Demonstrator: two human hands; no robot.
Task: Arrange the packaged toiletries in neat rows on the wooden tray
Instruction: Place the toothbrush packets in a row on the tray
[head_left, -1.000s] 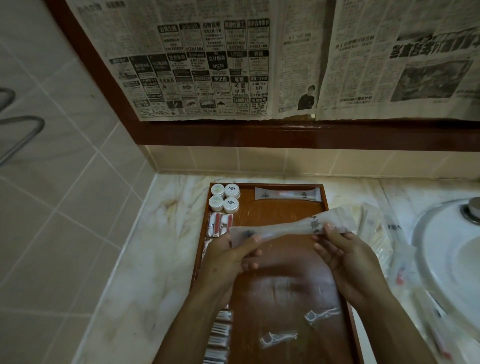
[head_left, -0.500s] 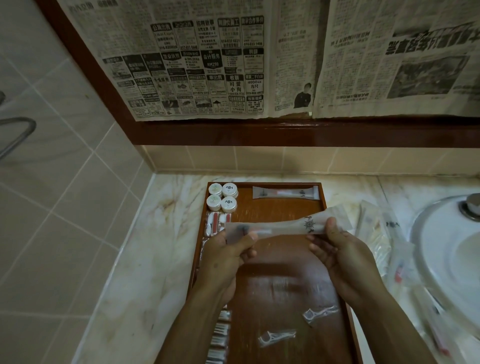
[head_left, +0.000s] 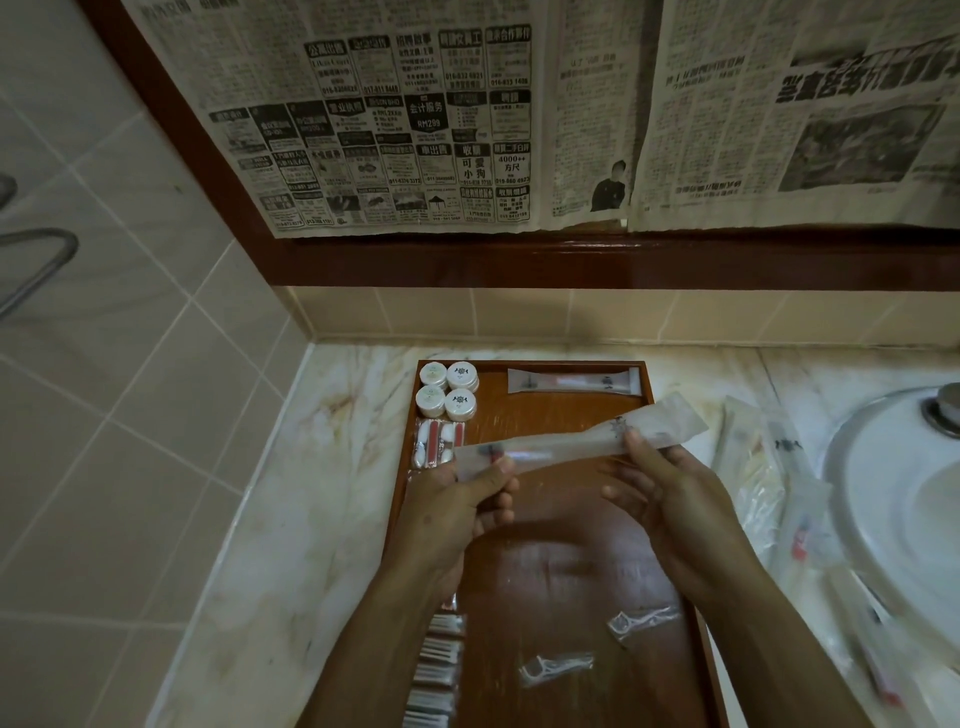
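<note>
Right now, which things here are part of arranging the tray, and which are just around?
Part of the job:
wooden tray
long packet, held by left hand and right hand
packet already placed
four round jars
floss picks
loose packets on counter

Just around:
newspaper
sink
towel rail

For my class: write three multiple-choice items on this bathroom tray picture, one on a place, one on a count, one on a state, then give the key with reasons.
1. Where do the round white tubs sit on the wooden tray?
A far left corner
B near right corner
C centre

2. How many tubs are there?
A two
B four
C six

3. The long packet is
A lying on the tray
B held by both hands
C in the sink

Key:
1 A, they sit by the far left rim.
2 B, two rows of two.
3 B, the left hand and right hand pinch its ends above the tray.
</note>
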